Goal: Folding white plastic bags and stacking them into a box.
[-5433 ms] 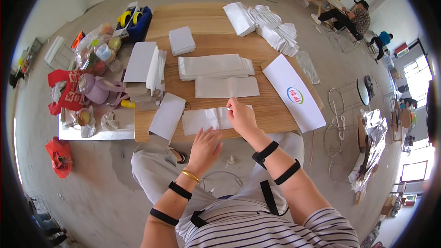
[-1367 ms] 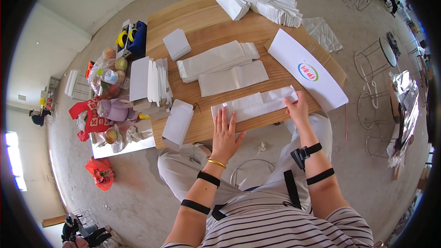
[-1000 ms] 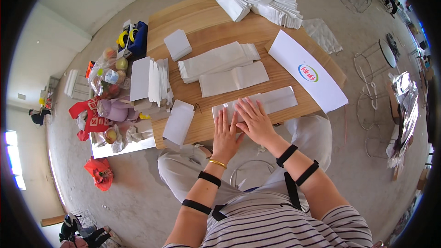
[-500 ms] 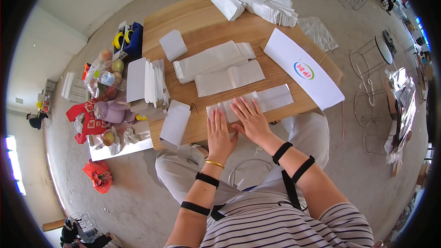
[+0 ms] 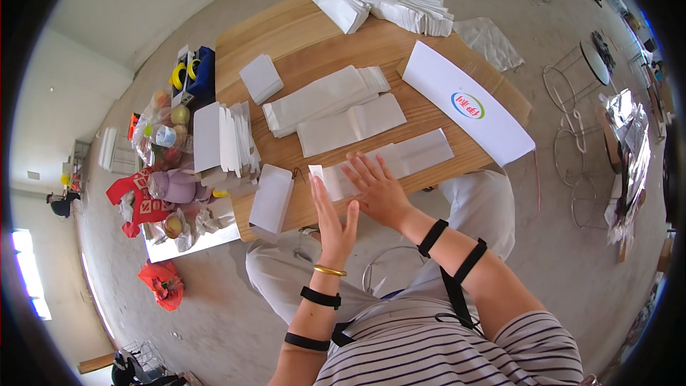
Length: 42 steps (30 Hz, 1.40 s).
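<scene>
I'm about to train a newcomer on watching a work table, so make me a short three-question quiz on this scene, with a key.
1. Multiple choice: which hand has its fingers spread over the paper strip closest to the person?
A) the left one
B) the right one
2. True or false: the gold bracelet is on the left wrist.
3. Short answer: what colour is the bag on the floor, to the left of the table?

Key:
1. B, the right hand.
2. True.
3. Red.
</scene>
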Available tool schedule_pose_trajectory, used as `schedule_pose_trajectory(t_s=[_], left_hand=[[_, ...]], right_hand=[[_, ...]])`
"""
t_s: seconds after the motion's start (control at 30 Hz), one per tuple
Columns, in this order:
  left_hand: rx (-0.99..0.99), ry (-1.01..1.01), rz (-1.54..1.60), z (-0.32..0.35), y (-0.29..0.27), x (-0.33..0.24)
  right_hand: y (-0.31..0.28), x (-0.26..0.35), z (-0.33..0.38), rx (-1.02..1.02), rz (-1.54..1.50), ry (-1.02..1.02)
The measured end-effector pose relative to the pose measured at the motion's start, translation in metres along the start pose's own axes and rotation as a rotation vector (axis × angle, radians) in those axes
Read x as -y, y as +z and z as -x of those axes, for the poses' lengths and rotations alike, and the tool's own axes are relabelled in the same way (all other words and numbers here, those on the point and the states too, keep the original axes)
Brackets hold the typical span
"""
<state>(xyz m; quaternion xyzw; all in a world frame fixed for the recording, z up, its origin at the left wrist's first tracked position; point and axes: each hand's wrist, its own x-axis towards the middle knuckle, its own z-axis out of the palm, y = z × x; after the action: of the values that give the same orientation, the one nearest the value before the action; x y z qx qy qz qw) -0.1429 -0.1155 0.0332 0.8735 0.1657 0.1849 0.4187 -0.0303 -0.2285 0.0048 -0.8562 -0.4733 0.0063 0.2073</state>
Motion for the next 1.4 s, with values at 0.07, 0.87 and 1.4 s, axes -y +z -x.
schedule_pose_trajectory(t_s=[0.07, 0.87, 1.4], left_hand=[[0.056, 0.077, -0.012, -0.006, 0.007, -0.009], [0.206, 0.223, -0.440, -0.037, 0.058, -0.015], [0.355, 0.213, -0.730, -0.026, 0.028, 0.022]], right_hand=[[-0.024, -0.005, 0.001, -0.023, -0.054, 0.024], [-0.053, -0.065, 0.044, -0.220, -0.051, 0.338], [-0.006, -0.039, 0.028, -0.009, 0.101, 0.121]])
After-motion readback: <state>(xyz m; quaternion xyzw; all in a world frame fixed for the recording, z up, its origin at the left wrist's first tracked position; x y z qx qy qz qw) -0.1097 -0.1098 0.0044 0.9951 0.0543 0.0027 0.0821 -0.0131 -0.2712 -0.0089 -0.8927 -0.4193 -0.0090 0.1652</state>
